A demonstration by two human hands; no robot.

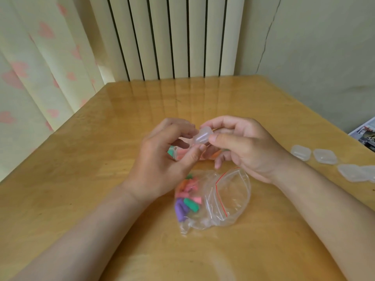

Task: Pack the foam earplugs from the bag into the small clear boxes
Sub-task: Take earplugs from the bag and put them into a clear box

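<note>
A small clear box [201, 137] is held in the air above the wooden table [101, 151], pinched between both hands. My left hand [166, 159] grips its left side with fingertips and thumb. My right hand [241, 145] holds its right side with thumb and curled fingers. Below the hands lies an open clear zip bag [223, 197] with several pink, green, purple and orange foam earplugs [187, 201] bunched in its left end. Behind the hands, partly hidden, more coloured earplugs [178, 155] lie on the table, seemingly in clear boxes.
Several empty small clear boxes [324, 157] sit in a row along the table's right edge. A printed paper [365, 134] lies off the right edge. A radiator [172, 37] and a curtain [40, 67] stand behind the table.
</note>
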